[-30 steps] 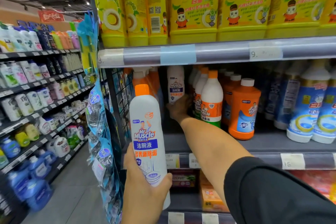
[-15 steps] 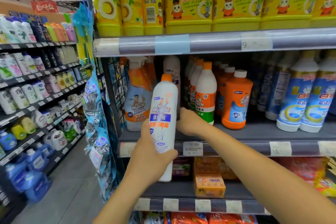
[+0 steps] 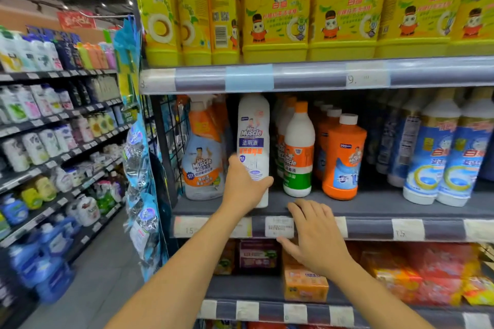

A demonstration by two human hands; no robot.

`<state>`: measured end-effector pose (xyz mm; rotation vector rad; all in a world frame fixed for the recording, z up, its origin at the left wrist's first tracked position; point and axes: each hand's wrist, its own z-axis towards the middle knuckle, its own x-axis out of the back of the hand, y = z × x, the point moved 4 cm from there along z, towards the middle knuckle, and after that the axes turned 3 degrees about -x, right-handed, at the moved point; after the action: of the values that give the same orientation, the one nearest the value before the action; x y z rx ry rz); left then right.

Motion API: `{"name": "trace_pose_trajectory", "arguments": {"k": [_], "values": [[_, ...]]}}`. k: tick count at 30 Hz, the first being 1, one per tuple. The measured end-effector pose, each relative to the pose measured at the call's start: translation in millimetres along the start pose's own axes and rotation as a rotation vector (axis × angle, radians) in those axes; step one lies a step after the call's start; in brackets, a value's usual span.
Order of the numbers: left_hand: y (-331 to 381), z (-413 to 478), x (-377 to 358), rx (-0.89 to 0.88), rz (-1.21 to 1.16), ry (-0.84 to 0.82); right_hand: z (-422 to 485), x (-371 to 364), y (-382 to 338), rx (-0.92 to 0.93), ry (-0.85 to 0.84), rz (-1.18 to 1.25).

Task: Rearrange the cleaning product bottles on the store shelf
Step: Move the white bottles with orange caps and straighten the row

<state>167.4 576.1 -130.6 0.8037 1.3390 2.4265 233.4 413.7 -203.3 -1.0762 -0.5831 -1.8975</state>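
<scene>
The left hand [image 3: 246, 187] grasps the lower body of the tall, smooth white plastic cylinder bottle [image 3: 252, 136], which stands upright with the grey shelf [image 3: 374, 205] beneath it. The right hand [image 3: 315, 235], below-right of this bottle, is relaxed and holds nothing. Judged step: seating. Next move: slide the bottle rearward between the orange-labelled translucent trigger sprayer [image 3: 201, 165] on its left and the orange-capped white bottle [image 3: 299, 152] on its right.

Two bare forearms [image 3: 187, 272] (hands [image 3: 244, 187] [image 3: 315, 238] likewise)
</scene>
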Motion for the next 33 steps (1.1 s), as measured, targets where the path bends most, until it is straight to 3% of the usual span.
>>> {"name": "trace_pose_trajectory", "arguments": {"k": [8, 15, 33], "values": [[-22.5, 36.2, -24.0, 0.066, -0.032, 0.128, 0.7, -0.2, 1.8, 0.012, 0.042, 0.006], [-35.1, 66.2, -38.0, 0.218, -0.025, 0.095, 0.4, -3.5, 2.8, 0.022, 0.048, -0.006], [-45.0, 92.1, -57.4, 0.23, 0.053, 0.175, 2.3, -7.9, 4.6, 0.004, 0.048, -0.014]]}}
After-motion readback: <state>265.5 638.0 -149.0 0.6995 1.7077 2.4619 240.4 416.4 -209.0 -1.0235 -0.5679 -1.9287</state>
